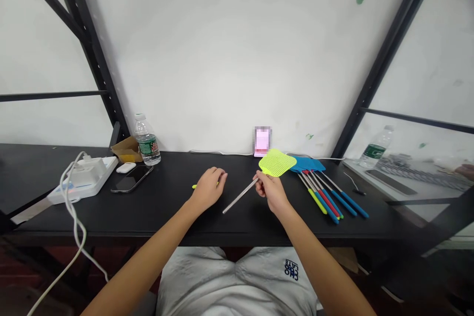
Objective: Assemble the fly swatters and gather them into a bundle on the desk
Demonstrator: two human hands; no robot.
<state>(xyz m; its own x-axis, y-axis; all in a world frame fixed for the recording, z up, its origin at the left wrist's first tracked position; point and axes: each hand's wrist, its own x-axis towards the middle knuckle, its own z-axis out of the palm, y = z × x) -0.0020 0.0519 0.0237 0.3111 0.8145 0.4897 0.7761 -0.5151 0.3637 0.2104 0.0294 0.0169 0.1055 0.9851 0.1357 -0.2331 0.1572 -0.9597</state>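
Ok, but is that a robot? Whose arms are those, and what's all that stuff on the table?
No robot here, just a person's two bare arms and hands. A camera worn on their head took this picture, looking forward and down.

The right hand has a yellow-green swatter in its grip, its bare metal rod slanting down to the left. By the left hand, a small yellow-green piece pokes out; I can't tell if it's held.

On the black table, more swatters lie to the right. Left are a water bottle, a black phone and a white power strip.
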